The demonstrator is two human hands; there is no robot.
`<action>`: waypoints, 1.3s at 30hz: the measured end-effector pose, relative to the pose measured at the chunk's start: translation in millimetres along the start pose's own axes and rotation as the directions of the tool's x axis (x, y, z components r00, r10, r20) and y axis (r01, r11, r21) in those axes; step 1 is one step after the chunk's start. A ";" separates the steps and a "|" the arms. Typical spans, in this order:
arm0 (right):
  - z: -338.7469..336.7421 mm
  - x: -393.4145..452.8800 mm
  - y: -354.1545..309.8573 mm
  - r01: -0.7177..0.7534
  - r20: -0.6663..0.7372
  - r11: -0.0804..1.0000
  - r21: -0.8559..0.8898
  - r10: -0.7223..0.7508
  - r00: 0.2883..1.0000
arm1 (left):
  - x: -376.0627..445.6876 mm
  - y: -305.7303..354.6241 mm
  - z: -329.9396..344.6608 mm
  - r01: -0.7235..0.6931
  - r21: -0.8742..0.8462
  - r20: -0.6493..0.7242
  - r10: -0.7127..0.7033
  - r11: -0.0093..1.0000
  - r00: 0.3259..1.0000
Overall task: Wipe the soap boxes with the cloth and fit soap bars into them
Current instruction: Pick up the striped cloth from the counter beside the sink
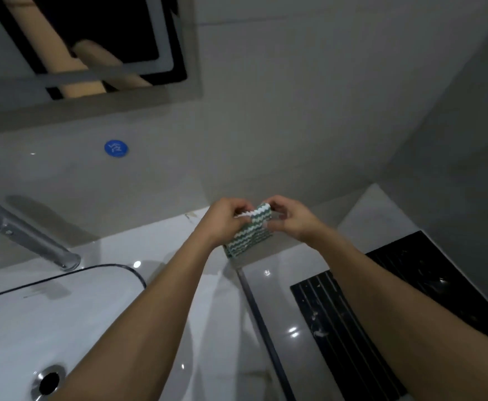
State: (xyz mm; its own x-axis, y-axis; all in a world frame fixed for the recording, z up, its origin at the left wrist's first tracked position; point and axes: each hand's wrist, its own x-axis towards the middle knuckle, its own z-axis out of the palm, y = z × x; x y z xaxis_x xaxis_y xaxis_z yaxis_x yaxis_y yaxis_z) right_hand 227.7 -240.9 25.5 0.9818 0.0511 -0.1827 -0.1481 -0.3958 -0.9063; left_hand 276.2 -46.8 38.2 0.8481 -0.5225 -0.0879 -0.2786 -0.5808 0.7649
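Observation:
A green-and-white zigzag cloth (248,235) hangs folded between both hands, above the back of the white counter. My left hand (222,219) grips its upper left edge with curled fingers. My right hand (287,217) pinches its upper right corner. No soap box or soap bar shows; whether anything is wrapped in the cloth cannot be told.
A white sink (20,328) with a round drain (49,382) fills the lower left, under a chrome faucet (28,235). A black ribbed tray (396,308) lies on the counter at right. A blue round sticker (116,148) is on the grey wall, below a mirror (92,39).

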 end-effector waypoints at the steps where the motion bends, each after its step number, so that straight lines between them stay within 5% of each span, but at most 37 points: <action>1: -15.2 -12.6 -0.7 0.003 -0.020 1.000 0.015 -0.003 1.000 | 5.8 15.2 2.6 -0.053 -0.004 0.044 0.053 0.999 0.998; 12: -162.7 -157.7 17.8 -0.064 -0.428 0.982 0.179 0.137 0.893 | 59.4 198.5 90.7 -0.453 0.024 0.304 0.425 0.891 0.853; 20: -257.1 -246.1 59.0 0.072 -0.656 0.936 0.346 0.186 0.731 | 84.2 309.7 177.9 -0.465 -0.096 0.449 0.455 0.880 0.769; 27: -335.7 -298.9 88.2 0.125 -0.745 0.894 0.430 0.273 0.609 | 101.8 381.7 258.6 -0.332 -0.264 0.366 0.412 0.906 0.834; 39: -435.6 -332.1 123.6 0.067 -0.815 0.929 0.364 0.282 0.506 | 142.0 461.4 342.9 -0.346 -0.313 0.393 0.453 0.884 0.801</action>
State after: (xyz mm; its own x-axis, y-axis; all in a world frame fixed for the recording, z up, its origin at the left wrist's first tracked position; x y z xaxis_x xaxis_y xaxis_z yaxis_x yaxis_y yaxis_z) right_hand -65.0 -706.2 140.2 0.5521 -0.8329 -0.0378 -0.1148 -0.0311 -0.9929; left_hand 113.5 -603.0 159.8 0.3759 -0.9263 0.0253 -0.3989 -0.1371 0.9067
